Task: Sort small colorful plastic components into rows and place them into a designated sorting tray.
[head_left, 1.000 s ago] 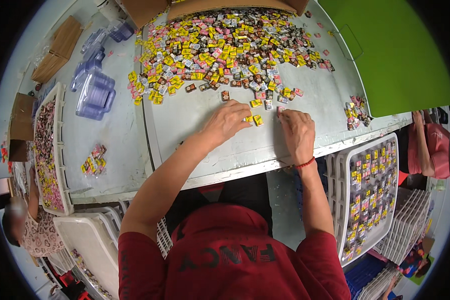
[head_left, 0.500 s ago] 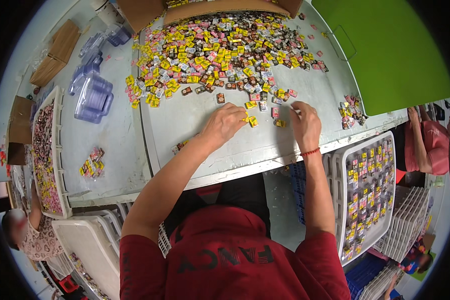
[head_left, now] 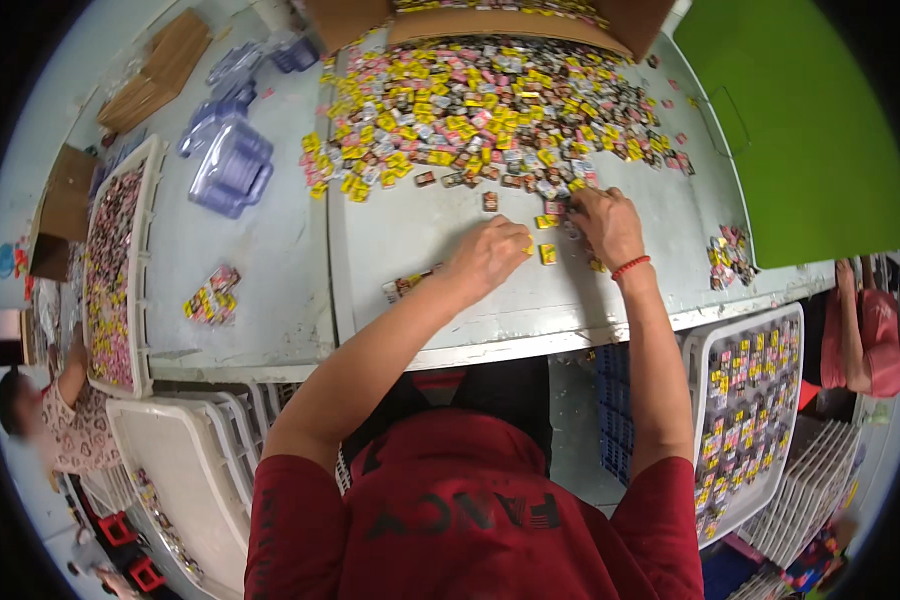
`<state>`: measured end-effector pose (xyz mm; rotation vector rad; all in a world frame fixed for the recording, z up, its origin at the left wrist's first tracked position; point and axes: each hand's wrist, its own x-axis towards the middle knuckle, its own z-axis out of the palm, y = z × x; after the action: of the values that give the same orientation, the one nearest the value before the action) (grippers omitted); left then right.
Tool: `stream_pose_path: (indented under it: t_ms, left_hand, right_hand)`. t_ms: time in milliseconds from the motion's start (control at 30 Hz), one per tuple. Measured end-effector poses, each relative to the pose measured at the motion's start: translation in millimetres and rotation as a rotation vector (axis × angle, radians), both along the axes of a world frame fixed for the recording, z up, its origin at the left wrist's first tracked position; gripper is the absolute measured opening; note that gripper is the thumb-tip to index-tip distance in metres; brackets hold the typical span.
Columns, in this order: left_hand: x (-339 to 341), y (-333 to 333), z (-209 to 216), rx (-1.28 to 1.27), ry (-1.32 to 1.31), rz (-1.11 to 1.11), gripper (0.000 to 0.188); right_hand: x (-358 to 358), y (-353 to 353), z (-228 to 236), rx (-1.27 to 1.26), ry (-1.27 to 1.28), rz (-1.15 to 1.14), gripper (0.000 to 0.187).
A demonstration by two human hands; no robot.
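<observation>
A wide heap of small box-shaped pieces (head_left: 470, 110) in yellow, pink, brown and white covers the far part of the table. My left hand (head_left: 490, 258) is closed near the heap's front edge, with a small yellow box (head_left: 528, 245) at its fingertips. Just right of it lies a loose yellow box (head_left: 548, 254). A brown box (head_left: 490, 201) sits a little farther off. My right hand (head_left: 612, 228) reaches to the heap's near edge, fingers drawn together and pointing down among the pieces; what they pinch is hidden. A row of small boxes (head_left: 406, 286) lies partly behind my left forearm.
A cardboard box (head_left: 510, 32) stands behind the heap. Clear plastic trays (head_left: 232, 170) and a filled bag (head_left: 213, 297) lie to the left, beside a white crate of pieces (head_left: 148, 250). Another small pile (head_left: 732, 258) and a green board (head_left: 800, 130) are at right; a rack tray (head_left: 703, 400) stands below.
My right hand has moved away from me and left, onto pieces at the heap's edge. My left hand stays closed near the same spot. The whole view has shifted.
</observation>
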<state>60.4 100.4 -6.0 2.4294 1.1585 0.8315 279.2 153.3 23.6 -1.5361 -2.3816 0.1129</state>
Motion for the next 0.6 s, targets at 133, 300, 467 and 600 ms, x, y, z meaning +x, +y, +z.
stream_pose_path:
  t_ms: [133,300,467,600]
  left_hand:
    - [3,-5,2,-0.004,0.022,0.000,0.014]
    - [-22,-14,10,0.005,-0.015,0.025,0.013]
    - [-83,-35,45,0.091,-0.116,0.273,0.017]
    - [-122,-60,52,0.080,-0.136,0.487,0.018]
  right_hand:
    - [-8,0,2,0.024,-0.187,-0.037,0.017]
    - [-63,-7,13,0.315,-0.039,0.026,0.012]
    - [-127,-1,-8,0.143,0.187,0.090,0.010]
    - [-141,7,-29,0.269,0.099,0.038,0.011]
